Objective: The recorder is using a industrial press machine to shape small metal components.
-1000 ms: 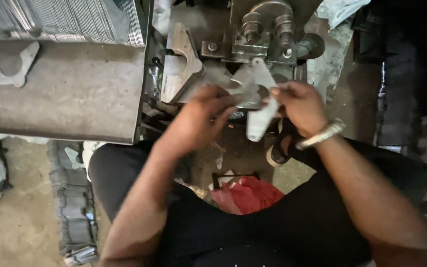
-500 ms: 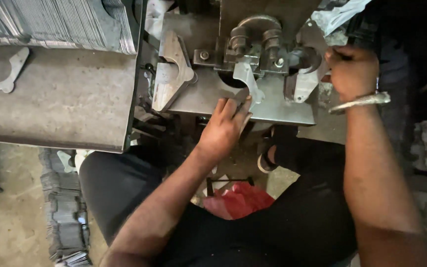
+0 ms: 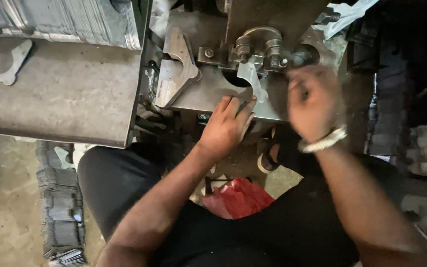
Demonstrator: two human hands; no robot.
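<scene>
My left hand (image 3: pixel 226 126) reaches up to the machine bed (image 3: pixel 198 96), its fingertips pinching the lower end of a flat pale metal piece (image 3: pixel 252 79). That piece stands under the machine's clamp head (image 3: pixel 255 49). My right hand (image 3: pixel 312 101) is blurred with motion just right of the clamp, fingers curled; whether it holds anything cannot be made out. A metal bracelet (image 3: pixel 324 143) sits on its wrist.
A stack of shaped metal plates (image 3: pixel 174 69) leans at the left of the bed. A grey table (image 3: pixel 65 99) carries a loose cut-out piece (image 3: pixel 3 66) and a row of thin sheets (image 3: pixel 55 20). On the floor lie a red cloth (image 3: pixel 238 198) and bundled sheets (image 3: pixel 60 207).
Both hands went from holding a piece at chest height up to the machine. The left set the piece under the clamp; the right swung out right, then back toward the clamp.
</scene>
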